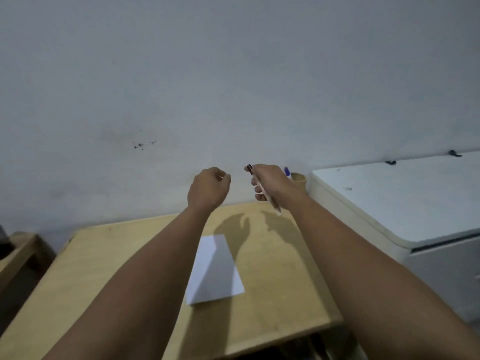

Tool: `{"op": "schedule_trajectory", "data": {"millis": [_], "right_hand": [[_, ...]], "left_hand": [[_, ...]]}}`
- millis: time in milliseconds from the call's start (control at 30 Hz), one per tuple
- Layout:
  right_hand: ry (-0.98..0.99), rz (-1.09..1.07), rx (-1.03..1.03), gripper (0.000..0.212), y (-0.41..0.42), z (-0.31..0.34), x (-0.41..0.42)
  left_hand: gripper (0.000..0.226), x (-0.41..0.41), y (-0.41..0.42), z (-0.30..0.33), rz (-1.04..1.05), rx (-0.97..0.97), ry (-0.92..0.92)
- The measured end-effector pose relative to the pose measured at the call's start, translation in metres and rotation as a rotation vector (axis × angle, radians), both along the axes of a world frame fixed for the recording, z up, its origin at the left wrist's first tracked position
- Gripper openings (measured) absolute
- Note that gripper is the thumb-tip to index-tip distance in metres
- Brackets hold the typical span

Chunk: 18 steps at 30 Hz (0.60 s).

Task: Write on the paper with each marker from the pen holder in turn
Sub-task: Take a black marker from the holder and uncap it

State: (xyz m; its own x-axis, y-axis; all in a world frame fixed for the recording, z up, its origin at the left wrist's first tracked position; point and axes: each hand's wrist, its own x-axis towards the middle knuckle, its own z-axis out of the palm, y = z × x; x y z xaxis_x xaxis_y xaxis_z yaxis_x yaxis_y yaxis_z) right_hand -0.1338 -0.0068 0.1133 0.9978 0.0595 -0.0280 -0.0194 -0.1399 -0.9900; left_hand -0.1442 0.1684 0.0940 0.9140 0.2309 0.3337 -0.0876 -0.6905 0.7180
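Both bare forearms reached forward over the wooden table [130, 255], wrists raised well above the white sheet of paper [215, 268] that lay flat near the table's middle. The right hand [268, 181] was held up beyond the paper's far right corner, knuckles toward the camera, its grip closed around a marker [263, 189]. The marker ran slantwise through the fist: a dark end stuck out above the fingers toward the wall, and the pale end pointed down toward the table. The left hand [207, 187] hovered beyond the paper's far edge, level with the right hand and just apart from it, fingers curled into a loose fist; something small and pale seemed pinched at the fingertips, but blur made it impossible to tell what the grip held. The hands' shadows fell on the table just past the paper. The tan pen holder [300, 180] stood at the table's far right corner, partly behind the right hand, with a blue-capped marker [287, 172] rising from it. A white cabinet [402, 203] stood right of the table.
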Motion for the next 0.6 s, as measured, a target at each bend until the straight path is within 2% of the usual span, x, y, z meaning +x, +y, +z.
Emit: {"op": "schedule_trajectory", "data": {"millis": [133,233,300,433,600], "right_hand": [[-0.012,0.144,-0.067,0.03,0.037,-0.039,-0.034],[-0.028,0.217,-0.022,0.021,0.062,-0.057,-0.052],[-0.026,0.275,0.011,0.023,0.077,-0.059,-0.061],[-0.026,0.336,0.055,0.026,0.098,-0.053,-0.071],[-0.032,0.384,0.06,0.024,0.113,-0.05,-0.069]], "left_hand": [[0.038,-0.041,0.051,-0.011,0.044,-0.109,0.065],[0.069,-0.064,0.082,-0.017,0.062,-0.096,0.111],[0.079,-0.076,0.096,-0.017,0.033,-0.062,0.148],[0.054,-0.088,0.111,-0.013,-0.11,-0.047,0.208],[0.044,-0.085,0.122,-0.013,-0.165,-0.104,0.23]]}}
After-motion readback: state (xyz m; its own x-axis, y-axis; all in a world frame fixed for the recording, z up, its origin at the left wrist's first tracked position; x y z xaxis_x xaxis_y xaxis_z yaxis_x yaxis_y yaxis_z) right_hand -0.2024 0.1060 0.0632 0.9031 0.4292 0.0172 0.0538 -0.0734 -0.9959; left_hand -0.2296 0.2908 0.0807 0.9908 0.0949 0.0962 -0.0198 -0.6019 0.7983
